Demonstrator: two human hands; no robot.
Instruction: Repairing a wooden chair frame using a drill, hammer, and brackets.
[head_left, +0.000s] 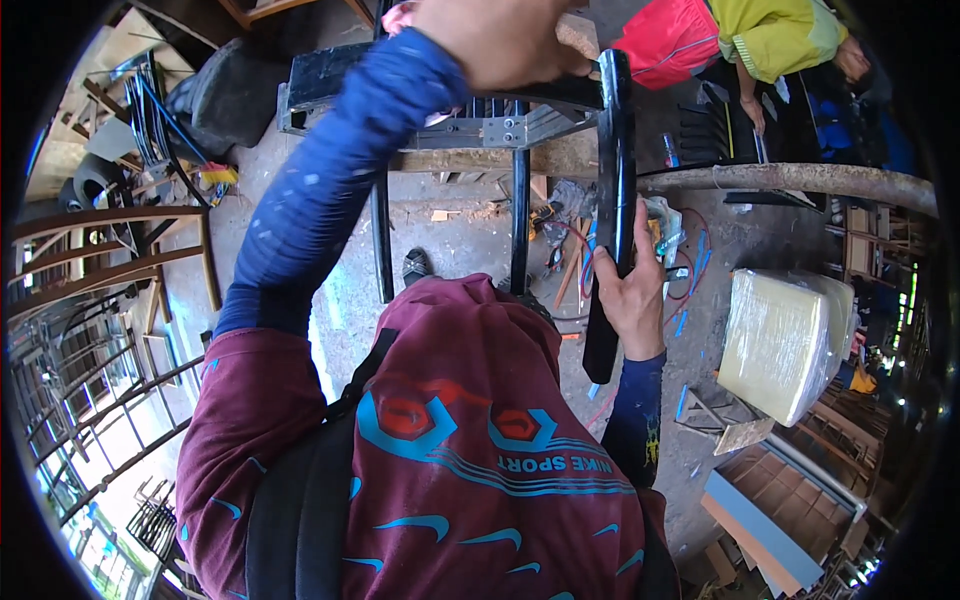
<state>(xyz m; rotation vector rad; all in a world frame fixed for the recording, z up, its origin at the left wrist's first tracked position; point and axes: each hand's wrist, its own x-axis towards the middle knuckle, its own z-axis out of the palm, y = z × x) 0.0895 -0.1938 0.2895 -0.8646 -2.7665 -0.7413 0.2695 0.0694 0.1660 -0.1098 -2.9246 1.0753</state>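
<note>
In front of my body stands a black chair frame [340, 75], with slim black legs [520, 215] pointing down toward me. A metal bracket [503, 130] is bolted to its crosspiece. My left hand [500, 45] reaches over the top, its fingers bent at the corner by the upper end of a thick black leg [605, 190]; the top edge cuts off part of this hand. Lower down, my right hand [635, 295] holds the same leg between thumb and fingers, the index finger stretched along its side.
A person in a yellow-green top [780, 35] works at the upper right. A horizontal pole [800, 178] runs below them. Hoses and a cable [690, 285] lie on the floor beside my right hand. A plastic-wrapped foam block [775, 340] stands to the right, a brown wooden chair frame [110, 220] to the left.
</note>
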